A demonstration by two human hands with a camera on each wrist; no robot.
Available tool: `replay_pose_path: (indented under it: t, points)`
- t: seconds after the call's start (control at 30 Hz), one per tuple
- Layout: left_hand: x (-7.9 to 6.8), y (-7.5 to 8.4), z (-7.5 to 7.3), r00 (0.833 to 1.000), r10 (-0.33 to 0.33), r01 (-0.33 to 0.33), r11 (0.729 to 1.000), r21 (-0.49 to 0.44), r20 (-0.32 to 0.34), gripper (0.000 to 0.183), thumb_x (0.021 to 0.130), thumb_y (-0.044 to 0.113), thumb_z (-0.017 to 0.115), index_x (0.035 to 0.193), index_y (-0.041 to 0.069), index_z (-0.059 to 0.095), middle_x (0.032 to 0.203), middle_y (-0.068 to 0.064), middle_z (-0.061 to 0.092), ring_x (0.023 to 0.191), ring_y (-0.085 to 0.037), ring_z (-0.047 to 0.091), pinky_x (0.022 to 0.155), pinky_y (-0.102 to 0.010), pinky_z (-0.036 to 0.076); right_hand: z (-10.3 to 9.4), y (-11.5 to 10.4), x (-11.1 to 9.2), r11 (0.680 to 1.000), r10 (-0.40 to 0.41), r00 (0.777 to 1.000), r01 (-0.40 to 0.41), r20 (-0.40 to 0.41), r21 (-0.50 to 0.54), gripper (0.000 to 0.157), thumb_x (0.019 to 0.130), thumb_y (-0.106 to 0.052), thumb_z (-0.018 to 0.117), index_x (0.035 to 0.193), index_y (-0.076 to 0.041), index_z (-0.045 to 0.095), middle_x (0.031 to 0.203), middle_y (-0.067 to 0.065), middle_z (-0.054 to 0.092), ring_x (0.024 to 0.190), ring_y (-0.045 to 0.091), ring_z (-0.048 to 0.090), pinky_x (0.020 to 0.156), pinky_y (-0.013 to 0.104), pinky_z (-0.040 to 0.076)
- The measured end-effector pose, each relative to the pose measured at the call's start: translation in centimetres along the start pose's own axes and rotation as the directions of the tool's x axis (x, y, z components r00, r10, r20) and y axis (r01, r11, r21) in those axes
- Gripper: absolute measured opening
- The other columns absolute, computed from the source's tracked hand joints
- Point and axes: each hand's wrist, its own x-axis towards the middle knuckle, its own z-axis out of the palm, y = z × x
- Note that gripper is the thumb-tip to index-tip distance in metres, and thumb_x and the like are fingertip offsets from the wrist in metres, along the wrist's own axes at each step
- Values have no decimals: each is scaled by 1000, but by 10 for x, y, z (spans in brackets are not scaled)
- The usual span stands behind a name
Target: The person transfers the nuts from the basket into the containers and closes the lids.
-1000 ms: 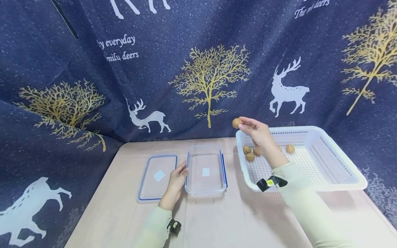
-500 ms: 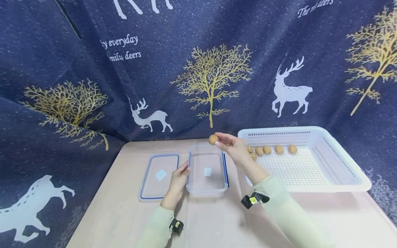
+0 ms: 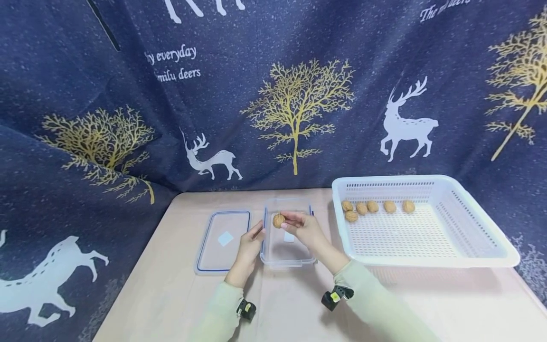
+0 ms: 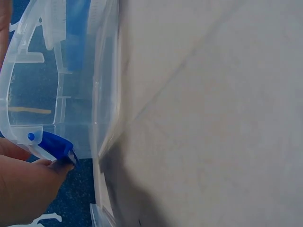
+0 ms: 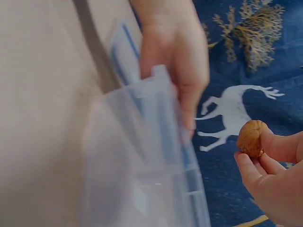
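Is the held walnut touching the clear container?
Apart. The right wrist view shows blue backdrop between the walnut and the clear container.

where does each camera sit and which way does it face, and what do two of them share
Head: worn on the head, looks forward and down at the table, box, basket and cloth; left hand, right hand and sleeves show.
Left wrist: looks along the box and table; left hand lower left, unclear skin upper left.
Right wrist: looks past the walnut to box and cloth; right hand lower right, left hand above.
Shared: head and right wrist both show walnut and both hands.
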Motion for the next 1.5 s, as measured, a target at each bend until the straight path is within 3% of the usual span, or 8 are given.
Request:
replay_pose_path:
  t: [0.13, 0.6, 0.93, 1.1, 1.5]
  points:
    - [2, 1, 1, 1000, 7, -7, 1000, -12, -3, 44, 98, 7, 52, 140, -1, 45, 145, -21, 42, 137, -36, 35, 114, -46, 29, 4, 13, 0, 999, 42, 999, -42, 17, 24, 35, 87, 3, 66, 121, 6, 61, 117, 21, 65, 108, 31, 64, 90, 30, 55]
    - [2, 1, 0, 1000, -11, 11, 1000, -3, 16, 44, 99, 9, 50, 141, 0, 43, 148, -20, 39, 140, -37, 29, 116, -48, 25, 13, 46, 6, 995, 86, 994, -82, 66, -63, 34, 84, 3, 68, 118, 8, 63, 117, 22, 65, 106, 33, 65, 92, 35, 54]
    - [1, 0, -2, 999, -16, 16, 1000, -3, 29, 45, 99, 10, 51, 142, -1, 42, 149, -20, 36, 140, -38, 27, 116, -50, 22, 15, 51, 4, 987, 140, 973, -122, 182, -105, 32, 84, 5, 67, 115, 9, 63, 113, 23, 66, 104, 32, 66, 84, 30, 57]
    - [0, 0, -2, 1000, -8, 8, 1000, 3, 20, 44, 99, 11, 51, 141, 0, 43, 148, -19, 39, 140, -37, 29, 116, -48, 23, 14, 53, 5, 987, 157, 962, -143, 226, -78, 33, 84, 8, 65, 116, 12, 61, 111, 25, 66, 100, 31, 66, 85, 37, 58]
    - [-2, 2, 0, 1000, -1, 1, 1000, -8, -1, 43, 98, 9, 51, 140, -1, 44, 147, -19, 41, 139, -36, 31, 117, -47, 23, 15, 54, 3, 984, 151, 958, -122, 242, -130, 35, 84, 8, 65, 118, 14, 59, 116, 28, 63, 102, 33, 65, 83, 31, 58]
